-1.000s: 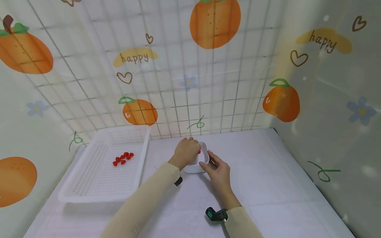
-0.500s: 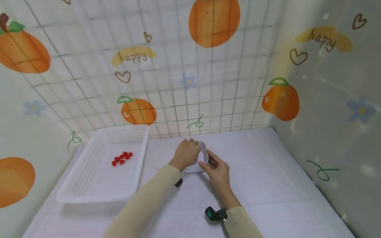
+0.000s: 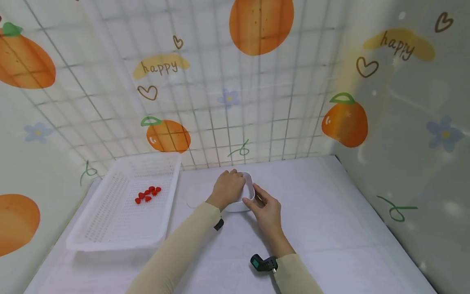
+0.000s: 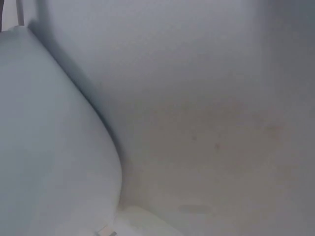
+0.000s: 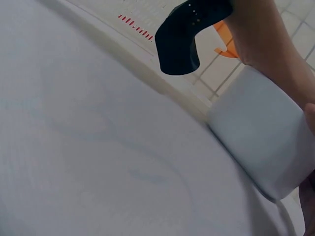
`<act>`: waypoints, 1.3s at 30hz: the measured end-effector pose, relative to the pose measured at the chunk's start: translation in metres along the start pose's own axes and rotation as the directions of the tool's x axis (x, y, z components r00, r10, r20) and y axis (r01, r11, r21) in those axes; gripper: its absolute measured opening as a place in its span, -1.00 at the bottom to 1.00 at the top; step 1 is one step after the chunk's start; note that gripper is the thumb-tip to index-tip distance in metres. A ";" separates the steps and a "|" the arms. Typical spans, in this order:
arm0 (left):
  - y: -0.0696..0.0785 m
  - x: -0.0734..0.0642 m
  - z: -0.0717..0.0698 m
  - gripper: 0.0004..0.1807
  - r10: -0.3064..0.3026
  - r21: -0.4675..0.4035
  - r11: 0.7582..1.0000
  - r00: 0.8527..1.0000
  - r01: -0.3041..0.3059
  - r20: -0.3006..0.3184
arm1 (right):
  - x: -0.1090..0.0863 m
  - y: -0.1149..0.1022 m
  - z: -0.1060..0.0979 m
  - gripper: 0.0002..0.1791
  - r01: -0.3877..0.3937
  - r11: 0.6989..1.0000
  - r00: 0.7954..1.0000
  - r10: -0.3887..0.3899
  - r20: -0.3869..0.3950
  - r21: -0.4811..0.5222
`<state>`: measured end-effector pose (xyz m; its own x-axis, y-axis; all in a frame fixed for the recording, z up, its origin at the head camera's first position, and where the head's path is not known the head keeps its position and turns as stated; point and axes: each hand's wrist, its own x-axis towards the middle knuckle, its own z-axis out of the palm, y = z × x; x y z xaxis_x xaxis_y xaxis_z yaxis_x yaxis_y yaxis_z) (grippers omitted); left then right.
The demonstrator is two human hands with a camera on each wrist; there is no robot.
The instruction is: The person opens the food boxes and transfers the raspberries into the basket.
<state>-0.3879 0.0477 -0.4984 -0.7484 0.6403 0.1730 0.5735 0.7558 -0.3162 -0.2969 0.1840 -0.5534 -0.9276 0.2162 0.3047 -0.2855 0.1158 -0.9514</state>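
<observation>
A small white square container (image 3: 236,207) with rounded corners stands on the table in the head view. My left hand (image 3: 228,188) reaches over its left rim, fingers bent down inside; the fingertips are hidden, and I cannot tell whether they hold anything. Gripping the right side is my right hand (image 3: 268,210), thumb at the near rim and fingers around the outer wall. The container's smooth outer wall (image 4: 54,132) fills the left part of the left wrist view. From the right wrist, the container (image 5: 261,132) appears beside the left forearm (image 5: 266,44).
To the left, a white perforated plastic basket (image 3: 117,246) holds several small red pieces (image 3: 141,195) of rounded, pointed shape. A white cloth covers the table (image 3: 330,228). Behind it hangs a curtain (image 3: 205,102) with orange prints over a wire grid.
The red piece visible at my left fingertips inside the container a second ago is out of sight now. Both hands keep their places; the head view has shifted slightly.
</observation>
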 end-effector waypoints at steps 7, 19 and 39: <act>-0.001 0.000 0.000 -0.88 -0.006 -0.021 1.000 1.000 0.006 -0.007 | -0.001 -0.003 0.000 -0.30 -0.010 1.000 1.000 0.010 0.002 0.000; -0.002 0.000 0.002 -0.91 -0.009 -0.033 0.999 1.000 0.008 -0.022 | -0.002 -0.005 0.001 -0.30 -0.002 1.000 1.000 0.002 -0.001 0.013; -0.018 -0.006 -0.034 -0.89 -0.007 -0.058 0.998 0.997 0.003 -0.082 | -0.003 -0.013 0.000 -0.31 -0.030 0.998 1.000 0.030 0.004 -0.049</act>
<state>-0.3826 0.0345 -0.4622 -0.7230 0.6437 0.2508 0.5897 0.7642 -0.2613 -0.2909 0.1819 -0.5421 -0.9367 0.2155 0.2759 -0.2458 0.1562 -0.9566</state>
